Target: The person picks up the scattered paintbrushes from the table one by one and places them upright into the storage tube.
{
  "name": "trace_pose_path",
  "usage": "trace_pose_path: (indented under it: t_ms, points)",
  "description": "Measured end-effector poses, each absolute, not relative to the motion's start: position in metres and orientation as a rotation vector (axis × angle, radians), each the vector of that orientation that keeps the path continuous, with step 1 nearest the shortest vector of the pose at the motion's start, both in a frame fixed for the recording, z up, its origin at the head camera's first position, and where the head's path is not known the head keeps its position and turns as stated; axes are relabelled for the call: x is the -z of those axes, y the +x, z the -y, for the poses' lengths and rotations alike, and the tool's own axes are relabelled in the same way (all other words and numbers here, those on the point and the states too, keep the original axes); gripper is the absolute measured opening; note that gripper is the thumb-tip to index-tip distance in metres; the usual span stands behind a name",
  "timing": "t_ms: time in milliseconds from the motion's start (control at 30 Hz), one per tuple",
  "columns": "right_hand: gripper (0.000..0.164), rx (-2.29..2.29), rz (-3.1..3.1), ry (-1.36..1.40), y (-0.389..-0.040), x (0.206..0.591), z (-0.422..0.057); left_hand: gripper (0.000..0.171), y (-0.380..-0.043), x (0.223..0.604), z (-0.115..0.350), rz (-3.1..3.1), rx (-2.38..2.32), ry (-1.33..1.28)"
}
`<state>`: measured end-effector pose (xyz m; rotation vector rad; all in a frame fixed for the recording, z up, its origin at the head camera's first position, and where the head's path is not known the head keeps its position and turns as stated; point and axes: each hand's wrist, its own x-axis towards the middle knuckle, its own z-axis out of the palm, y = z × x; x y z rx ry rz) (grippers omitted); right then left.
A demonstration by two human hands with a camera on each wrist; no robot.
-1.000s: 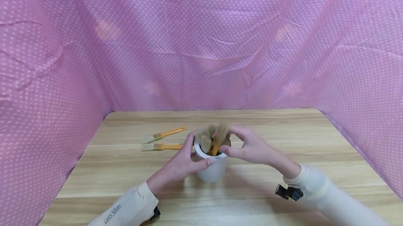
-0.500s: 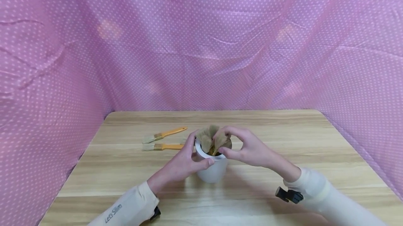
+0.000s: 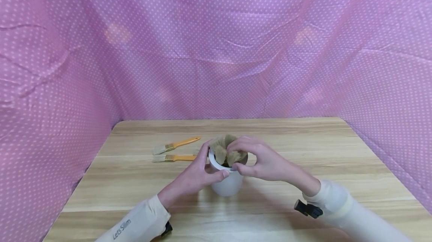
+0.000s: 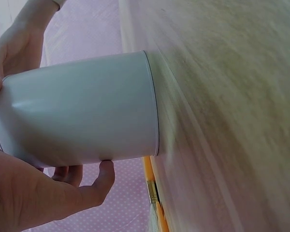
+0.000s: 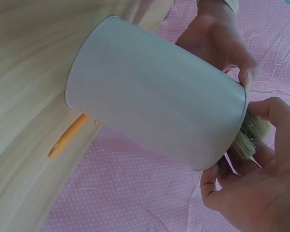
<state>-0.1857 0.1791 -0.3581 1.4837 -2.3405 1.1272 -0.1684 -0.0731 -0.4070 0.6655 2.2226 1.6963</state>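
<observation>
A white cylindrical pot (image 3: pixel 227 186) stands upright on the table, several paintbrushes (image 3: pixel 221 146) bristles-up inside it. My left hand (image 3: pixel 192 176) grips its left side, with the thumb near the front of the rim and the other fingers around the far side. At the right of the mouth, my right hand (image 3: pixel 268 161) holds a paintbrush (image 3: pixel 235 157) by its bristle end, low in the pot. The right wrist view shows the bristles (image 5: pixel 246 140) between thumb and fingers, right at the rim. The brush's handle is hidden inside the pot.
Left of the pot, two paintbrushes with orange handles lie on the wooden table (image 3: pixel 118 189): a farther brush (image 3: pixel 185 141) and a nearer brush (image 3: pixel 180 157), partly behind my left hand. Pink dotted cloth (image 3: pixel 216 66) hangs around the table's back and sides.
The brush in my right hand has gone down into the pot, its bristles now near the rim. My right hand has closed in over them; the left hand and pot stay put.
</observation>
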Motion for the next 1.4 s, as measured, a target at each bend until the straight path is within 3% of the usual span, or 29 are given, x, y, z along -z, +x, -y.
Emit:
trace_pose_path:
  t_ms: [200, 567, 967, 1233, 1400]
  points:
    - [0.05, -1.215, 2.302, 1.386, -0.181, 0.351, -0.189, 0.091, -0.169, 0.406, 0.073, -2.218, -1.69, 0.659]
    - [0.102, -1.326, 2.559, 1.072, -0.175, 0.387, -0.208, 0.094, -0.172, 0.396, 0.068, -2.286, -1.571, 0.649]
    - [0.085, -1.522, 2.557, 0.796, -0.17, 0.408, -0.216, 0.095, -0.196, 0.396, 0.055, -2.249, -1.52, 0.746]
    - [0.085, -1.475, 2.552, 0.773, -0.176, 0.411, -0.228, 0.062, -0.228, 0.406, 0.083, -2.399, -1.507, 0.771]
    - [0.086, -1.441, 2.569, 0.77, -0.177, 0.408, -0.236, 0.057, -0.242, 0.412, 0.104, -2.533, -1.356, 0.741]
